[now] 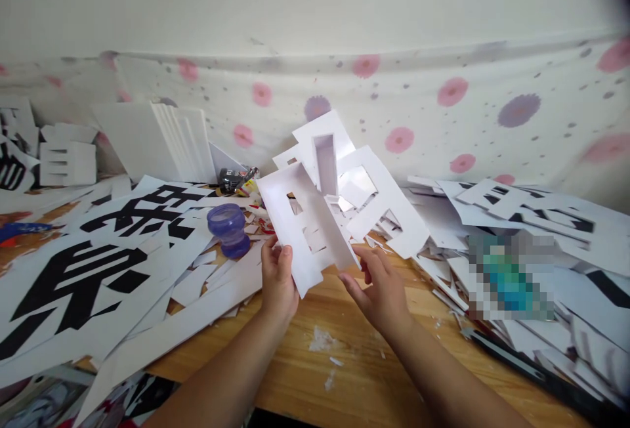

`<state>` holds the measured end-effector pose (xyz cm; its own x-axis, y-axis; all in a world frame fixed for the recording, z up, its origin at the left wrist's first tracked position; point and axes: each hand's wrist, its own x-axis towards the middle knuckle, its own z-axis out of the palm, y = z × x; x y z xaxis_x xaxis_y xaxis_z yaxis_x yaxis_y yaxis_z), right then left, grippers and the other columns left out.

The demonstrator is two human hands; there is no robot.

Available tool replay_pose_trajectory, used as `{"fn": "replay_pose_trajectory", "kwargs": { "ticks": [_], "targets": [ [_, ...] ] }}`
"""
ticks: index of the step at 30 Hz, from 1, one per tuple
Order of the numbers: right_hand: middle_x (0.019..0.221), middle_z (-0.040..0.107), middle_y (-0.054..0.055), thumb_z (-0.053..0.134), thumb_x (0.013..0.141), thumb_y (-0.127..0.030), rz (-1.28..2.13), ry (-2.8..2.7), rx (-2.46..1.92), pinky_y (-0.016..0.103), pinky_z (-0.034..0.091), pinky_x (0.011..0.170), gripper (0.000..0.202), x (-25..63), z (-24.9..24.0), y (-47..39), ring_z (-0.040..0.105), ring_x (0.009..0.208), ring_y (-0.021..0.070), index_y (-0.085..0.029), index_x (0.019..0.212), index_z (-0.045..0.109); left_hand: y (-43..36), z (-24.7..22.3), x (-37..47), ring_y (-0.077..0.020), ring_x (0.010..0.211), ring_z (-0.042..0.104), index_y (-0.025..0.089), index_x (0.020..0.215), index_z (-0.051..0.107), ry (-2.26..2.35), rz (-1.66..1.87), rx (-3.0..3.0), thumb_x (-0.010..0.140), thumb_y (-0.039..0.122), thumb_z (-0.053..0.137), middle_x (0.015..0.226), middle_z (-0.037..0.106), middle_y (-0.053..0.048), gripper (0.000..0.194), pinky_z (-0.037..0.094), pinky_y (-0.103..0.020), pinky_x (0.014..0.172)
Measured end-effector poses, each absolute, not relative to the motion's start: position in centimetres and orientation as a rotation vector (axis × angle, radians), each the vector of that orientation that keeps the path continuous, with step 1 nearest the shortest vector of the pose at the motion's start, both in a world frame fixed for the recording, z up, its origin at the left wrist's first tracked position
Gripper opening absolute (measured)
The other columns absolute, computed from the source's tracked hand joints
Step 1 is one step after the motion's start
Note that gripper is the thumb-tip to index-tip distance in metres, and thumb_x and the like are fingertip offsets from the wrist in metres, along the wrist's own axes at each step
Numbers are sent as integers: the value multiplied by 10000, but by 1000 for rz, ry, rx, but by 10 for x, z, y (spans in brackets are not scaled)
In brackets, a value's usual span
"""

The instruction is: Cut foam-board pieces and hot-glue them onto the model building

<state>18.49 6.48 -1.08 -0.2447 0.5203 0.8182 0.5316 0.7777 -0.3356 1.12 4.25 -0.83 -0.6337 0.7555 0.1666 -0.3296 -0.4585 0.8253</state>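
A white foam-board piece with folded-up walls and cut-out openings is raised above the wooden table, tilted. My left hand grips its lower left edge, thumb on the near face. At its lower right corner, the fingers of my right hand are closed on the edge, with the thumb in front. Just behind it stand more white cut-out boards, one with a deep rectangular opening; whether they join the held piece, I cannot tell.
Sheets with black lettering cover the left side. A purple jar and a dark can stand behind my left hand. White offcuts pile up on the right, beside a long black tool. White boards lean against the wall.
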Motion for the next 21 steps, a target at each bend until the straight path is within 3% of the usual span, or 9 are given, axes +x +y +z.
{"fn": "replay_pose_trajectory", "kwargs": {
  "ticks": [5, 13, 17, 21],
  "targets": [
    [862, 621, 66, 562, 905, -247, -59, -1846, -818, 279, 502, 555, 229, 189, -10, 69, 569, 629, 148, -167, 1115, 607, 39, -15, 15, -173, 765, 640, 263, 1181, 487, 970, 2039, 831, 700, 494, 758, 953, 604, -29, 598, 533, -270, 646],
    [923, 671, 86, 507, 919, -166, -120, -1793, -802, 312, 548, 675, 219, 205, -6, 71, 659, 821, 199, -192, 1099, 629, 37, -13, 14, -205, 885, 664, 386, 1349, 391, 689, 1884, 975, 634, 552, 807, 1159, 578, -49, 844, 568, -303, 709],
    [923, 671, 71, 521, 917, -174, -104, -1802, -841, 292, 540, 672, 203, 225, -4, 65, 658, 802, 179, -208, 1073, 647, 41, -11, 7, -176, 880, 657, 357, 1324, 440, 633, 1934, 909, 688, 553, 771, 1097, 622, -41, 743, 565, -261, 694],
    [903, 676, 62, 560, 898, -204, -46, -1794, -931, 296, 522, 686, 141, 260, -3, 54, 651, 824, 189, -208, 989, 667, 46, -8, -1, -162, 732, 650, 318, 1207, 530, 694, 1983, 815, 715, 566, 730, 951, 663, -31, 586, 553, -262, 594]
  ]
}}
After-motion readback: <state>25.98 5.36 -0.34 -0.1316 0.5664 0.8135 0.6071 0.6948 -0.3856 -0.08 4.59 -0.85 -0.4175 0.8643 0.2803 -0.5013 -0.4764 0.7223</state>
